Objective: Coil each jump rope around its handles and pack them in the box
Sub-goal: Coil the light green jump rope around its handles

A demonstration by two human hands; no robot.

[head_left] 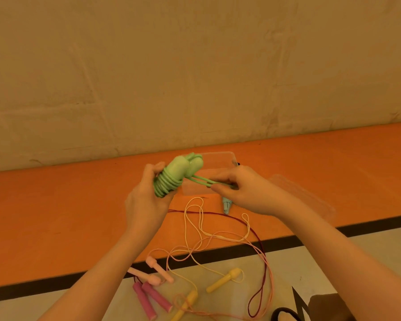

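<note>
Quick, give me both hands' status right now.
Left hand: grips the coiled green jump rope around its handles.
Right hand: pinches the loose end of the green rope, pulled taut.

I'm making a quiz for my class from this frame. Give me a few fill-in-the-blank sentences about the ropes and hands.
1. The left hand grips the ____ jump rope, coiled around its handles.
2. The right hand pinches that rope's loose ____.
3. The clear box sits on the ____ surface.
4. The yellow handles lie ____ the box.

Missing words: green; end; orange; outside
</note>
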